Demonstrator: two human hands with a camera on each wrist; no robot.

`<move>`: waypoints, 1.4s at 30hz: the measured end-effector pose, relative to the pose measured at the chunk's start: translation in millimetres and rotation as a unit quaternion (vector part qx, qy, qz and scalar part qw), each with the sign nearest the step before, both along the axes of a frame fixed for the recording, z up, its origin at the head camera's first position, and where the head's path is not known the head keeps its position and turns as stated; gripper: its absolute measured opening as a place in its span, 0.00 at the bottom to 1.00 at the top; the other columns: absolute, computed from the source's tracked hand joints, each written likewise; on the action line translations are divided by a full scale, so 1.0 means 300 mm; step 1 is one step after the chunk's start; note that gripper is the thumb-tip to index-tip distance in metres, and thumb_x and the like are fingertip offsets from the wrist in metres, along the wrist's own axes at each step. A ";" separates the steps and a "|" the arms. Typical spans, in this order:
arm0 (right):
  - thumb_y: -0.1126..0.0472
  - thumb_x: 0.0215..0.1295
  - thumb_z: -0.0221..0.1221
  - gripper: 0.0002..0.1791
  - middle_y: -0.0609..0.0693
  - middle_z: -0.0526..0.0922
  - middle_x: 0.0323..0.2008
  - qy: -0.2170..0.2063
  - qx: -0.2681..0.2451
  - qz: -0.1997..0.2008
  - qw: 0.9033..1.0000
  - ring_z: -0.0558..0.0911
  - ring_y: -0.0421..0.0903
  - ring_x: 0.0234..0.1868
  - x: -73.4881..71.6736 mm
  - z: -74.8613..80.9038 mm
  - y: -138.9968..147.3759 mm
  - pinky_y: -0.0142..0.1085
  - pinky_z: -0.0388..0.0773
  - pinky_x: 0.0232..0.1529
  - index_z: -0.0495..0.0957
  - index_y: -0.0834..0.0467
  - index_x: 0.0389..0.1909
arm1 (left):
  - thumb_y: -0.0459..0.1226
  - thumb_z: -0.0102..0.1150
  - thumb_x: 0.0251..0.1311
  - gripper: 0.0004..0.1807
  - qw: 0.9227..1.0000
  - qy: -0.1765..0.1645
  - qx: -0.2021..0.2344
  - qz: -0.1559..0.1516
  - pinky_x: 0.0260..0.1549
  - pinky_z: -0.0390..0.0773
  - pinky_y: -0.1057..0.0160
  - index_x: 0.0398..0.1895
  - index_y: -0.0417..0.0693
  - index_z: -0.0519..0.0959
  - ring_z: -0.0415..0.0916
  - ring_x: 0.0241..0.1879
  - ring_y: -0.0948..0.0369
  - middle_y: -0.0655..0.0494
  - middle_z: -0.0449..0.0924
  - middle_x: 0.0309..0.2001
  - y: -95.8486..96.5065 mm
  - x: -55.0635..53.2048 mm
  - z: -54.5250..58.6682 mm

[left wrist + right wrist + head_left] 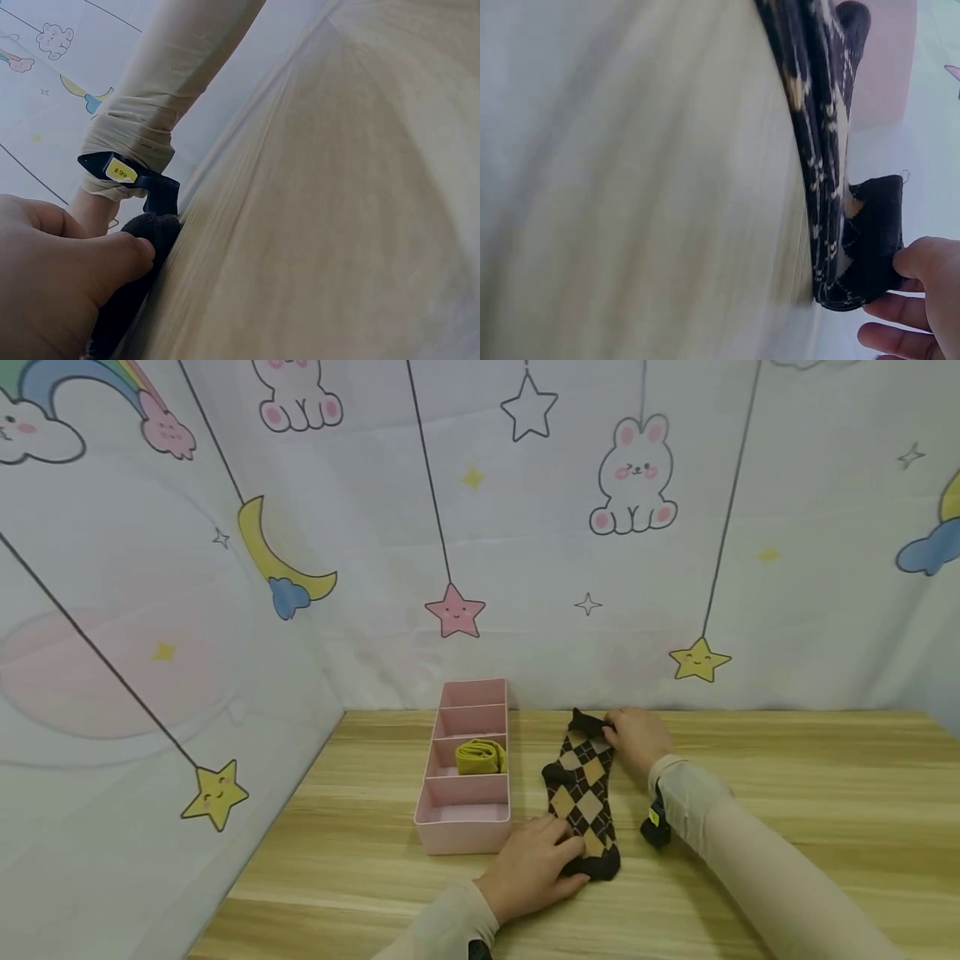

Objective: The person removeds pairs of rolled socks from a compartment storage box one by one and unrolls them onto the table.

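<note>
The right hand [637, 743] pinches the cuff and the left hand [531, 866] the toe of an argyle sock [588, 797], unrolled on the table [825, 777]; beside it, a rolled yellow-green bundle [478, 758] occupies one of a pink organizer's [465, 839] four compartments, the argyle not yet inside.

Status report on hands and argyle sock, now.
Right hand pinching the cuff, left hand on the toe end. Argyle sock lying on table, cuff raised. Pink organizer alongside, not blocking.

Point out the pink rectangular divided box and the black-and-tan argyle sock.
Pink rectangular divided box [462, 838]: head view, front wall.
Black-and-tan argyle sock [583, 789]: head view, diamond-patterned middle.
</note>
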State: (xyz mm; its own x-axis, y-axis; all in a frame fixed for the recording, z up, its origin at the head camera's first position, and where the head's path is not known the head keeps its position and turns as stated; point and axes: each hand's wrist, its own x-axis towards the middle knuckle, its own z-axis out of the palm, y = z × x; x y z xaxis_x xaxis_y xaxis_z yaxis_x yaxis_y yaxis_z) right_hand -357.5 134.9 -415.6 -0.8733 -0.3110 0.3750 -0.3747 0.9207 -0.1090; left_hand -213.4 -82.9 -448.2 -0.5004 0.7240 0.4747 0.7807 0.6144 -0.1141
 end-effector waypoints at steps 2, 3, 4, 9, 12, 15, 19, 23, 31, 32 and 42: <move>0.59 0.68 0.55 0.13 0.60 0.85 0.38 -0.003 0.000 -0.002 1.000 0.84 0.56 0.38 -0.006 0.003 0.003 0.49 0.80 0.40 0.80 0.63 0.44 | 0.52 0.64 0.55 0.13 1.000 0.001 0.000 0.001 0.36 0.71 0.71 0.37 0.58 0.78 0.70 0.35 0.68 0.64 0.74 0.34 0.001 0.000 -0.001; 0.59 0.69 0.55 0.13 0.60 0.85 0.38 -0.008 -0.003 -0.004 1.000 0.84 0.57 0.38 -0.009 0.005 0.003 0.49 0.80 0.40 0.81 0.63 0.44 | 0.52 0.64 0.55 0.13 1.000 0.001 0.000 0.001 0.37 0.71 0.71 0.37 0.58 0.78 0.70 0.35 0.68 0.64 0.74 0.34 0.002 -0.001 -0.002; 0.59 0.69 0.55 0.13 0.60 0.85 0.38 -0.013 -0.008 -0.006 1.000 0.84 0.57 0.38 -0.012 0.006 0.004 0.49 0.80 0.40 0.81 0.63 0.45 | 0.52 0.64 0.55 0.13 1.000 0.001 0.000 0.001 0.37 0.71 0.71 0.37 0.58 0.78 0.70 0.35 0.68 0.64 0.74 0.34 0.003 0.000 -0.002; 0.59 0.70 0.53 0.14 0.61 0.85 0.42 -0.040 -0.032 -0.027 0.998 0.84 0.58 0.40 -0.032 0.010 0.005 0.50 0.80 0.40 0.80 0.63 0.48 | 0.53 0.64 0.56 0.13 1.000 0.001 -0.004 0.004 0.37 0.72 0.70 0.37 0.59 0.78 0.70 0.35 0.68 0.64 0.74 0.34 0.002 0.001 0.000; 0.59 0.70 0.53 0.15 0.61 0.85 0.44 -0.053 -0.043 -0.041 0.997 0.85 0.58 0.40 -0.045 0.012 0.005 0.49 0.81 0.37 0.80 0.63 0.49 | 0.53 0.64 0.56 0.13 1.000 0.001 -0.006 0.006 0.37 0.72 0.70 0.37 0.59 0.78 0.70 0.35 0.68 0.65 0.74 0.34 0.001 0.001 0.001; 0.59 0.70 0.53 0.14 0.62 0.85 0.45 -0.062 -0.053 -0.051 0.995 0.85 0.58 0.39 -0.053 0.015 0.008 0.47 0.80 0.32 0.79 0.62 0.50 | 0.53 0.64 0.56 0.13 1.000 0.001 -0.006 0.005 0.38 0.72 0.70 0.37 0.58 0.78 0.70 0.35 0.68 0.65 0.74 0.34 0.000 0.000 0.000; 0.59 0.70 0.53 0.14 0.62 0.85 0.45 -0.068 -0.058 -0.054 0.995 0.85 0.58 0.39 -0.064 0.015 0.013 0.46 0.79 0.29 0.78 0.62 0.50 | 0.52 0.64 0.56 0.13 1.000 0.000 -0.003 0.004 0.37 0.72 0.71 0.37 0.58 0.78 0.70 0.35 0.68 0.65 0.74 0.34 0.000 0.000 -0.002; 0.59 0.70 0.53 0.14 0.62 0.84 0.46 -0.072 -0.053 -0.054 0.995 0.84 0.58 0.40 -0.078 0.010 0.017 0.47 0.79 0.30 0.78 0.62 0.51 | 0.52 0.64 0.56 0.13 1.000 -0.001 -0.004 0.005 0.37 0.71 0.71 0.37 0.58 0.77 0.70 0.35 0.68 0.65 0.74 0.34 0.000 0.000 -0.001; 0.60 0.70 0.52 0.14 0.62 0.84 0.45 -0.077 -0.044 -0.051 0.995 0.84 0.59 0.41 -0.091 0.007 0.024 0.50 0.80 0.37 0.78 0.62 0.51 | 0.53 0.63 0.56 0.13 1.000 -0.001 -0.008 0.005 0.37 0.71 0.71 0.37 0.59 0.78 0.69 0.35 0.68 0.65 0.74 0.34 -0.001 0.000 0.002; 0.60 0.70 0.52 0.14 0.62 0.84 0.45 -0.078 -0.044 -0.052 0.995 0.84 0.59 0.42 -0.092 0.007 0.024 0.50 0.80 0.37 0.78 0.62 0.51 | 0.53 0.63 0.56 0.13 1.000 0.000 -0.009 0.006 0.37 0.71 0.71 0.37 0.59 0.78 0.69 0.35 0.68 0.65 0.74 0.34 -0.001 0.001 0.003; 0.59 0.71 0.52 0.15 0.62 0.84 0.45 -0.089 -0.045 -0.053 0.994 0.84 0.59 0.41 -0.100 0.008 0.028 0.49 0.80 0.36 0.77 0.62 0.52 | 0.53 0.62 0.58 0.13 1.000 0.002 -0.022 0.014 0.39 0.72 0.70 0.39 0.59 0.78 0.70 0.36 0.68 0.65 0.74 0.36 -0.001 0.004 0.006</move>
State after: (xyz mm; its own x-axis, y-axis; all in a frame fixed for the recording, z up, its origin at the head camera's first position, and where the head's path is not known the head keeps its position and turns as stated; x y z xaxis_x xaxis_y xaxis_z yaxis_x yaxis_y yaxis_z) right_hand -387.4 143.4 -413.2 -0.9542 -0.1859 0.2343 -0.2436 0.9375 -0.2486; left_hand -212.3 -83.1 -446.3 -0.5187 0.7300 0.4450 0.7631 0.6301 -0.1441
